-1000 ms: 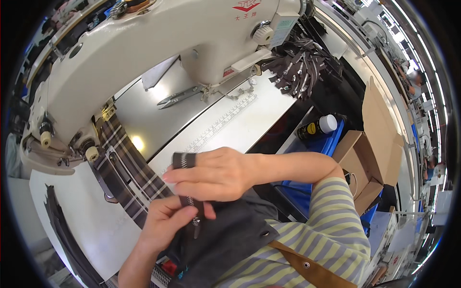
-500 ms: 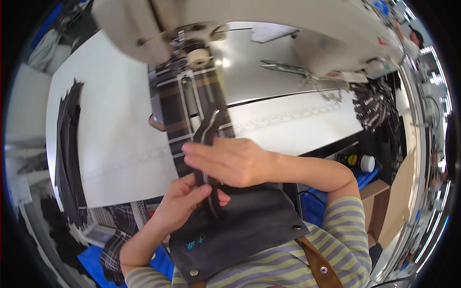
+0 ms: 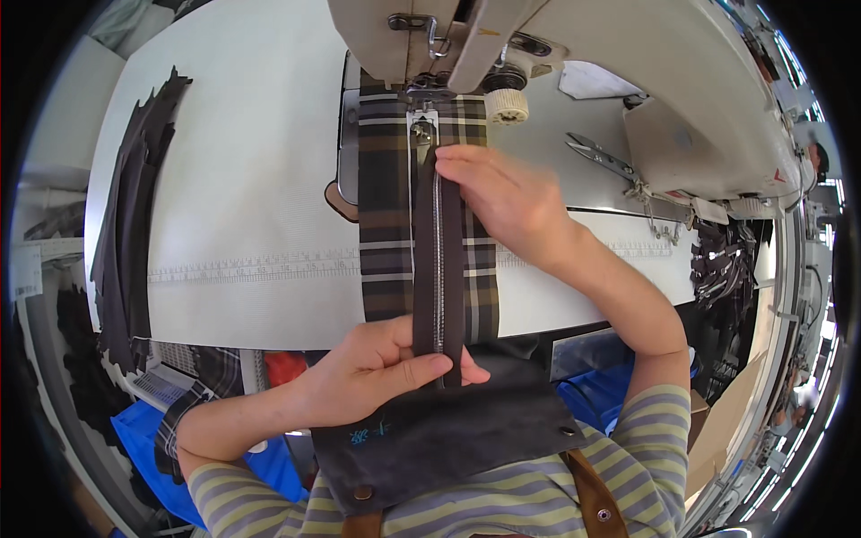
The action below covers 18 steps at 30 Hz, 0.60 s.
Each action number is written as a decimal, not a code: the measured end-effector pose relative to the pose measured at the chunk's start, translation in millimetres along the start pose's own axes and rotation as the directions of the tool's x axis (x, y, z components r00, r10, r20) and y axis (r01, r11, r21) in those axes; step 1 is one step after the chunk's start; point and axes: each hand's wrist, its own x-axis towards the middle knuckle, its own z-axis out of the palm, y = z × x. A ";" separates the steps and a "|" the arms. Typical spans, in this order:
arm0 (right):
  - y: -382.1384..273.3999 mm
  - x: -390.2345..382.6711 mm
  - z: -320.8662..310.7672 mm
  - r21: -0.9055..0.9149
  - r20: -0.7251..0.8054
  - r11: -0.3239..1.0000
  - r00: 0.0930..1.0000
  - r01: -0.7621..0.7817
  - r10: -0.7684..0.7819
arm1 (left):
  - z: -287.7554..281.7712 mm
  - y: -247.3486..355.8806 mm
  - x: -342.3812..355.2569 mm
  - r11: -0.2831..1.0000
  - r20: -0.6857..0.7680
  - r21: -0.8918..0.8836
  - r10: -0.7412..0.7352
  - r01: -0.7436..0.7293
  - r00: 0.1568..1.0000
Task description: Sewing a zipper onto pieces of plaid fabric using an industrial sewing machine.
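In the head view, the fingers of the left hand [image 3: 363,372] grip the dark zipper [image 3: 439,269] near its lower end; the right hand's [image 3: 529,211] pinch its top, over plaid fabric [image 3: 384,269]. Rightward and below these fingers is a cardboard box [image 3: 731,421], contents hidden.

A ruler scale [image 3: 260,268] runs along the white table [image 3: 242,179], parallel to its front edge, its figures too small to read. Blue characters [image 3: 368,434] mark the dark apron [image 3: 466,421]; a red mark [image 3: 778,176] shows on the sewing machine [image 3: 646,54].

A dark, silver-toothed zipper [image 3: 439,269] stretches straight and lengthwise over the plaid brown-and-black cloth strip [image 3: 384,215].
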 end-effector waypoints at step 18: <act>22.6 9.4 20.0 0.112 -0.010 0.993 0.999 -0.041 0.042 | -114.3 29.9 81.2 -0.259 0.199 0.966 0.793 0.023 0.576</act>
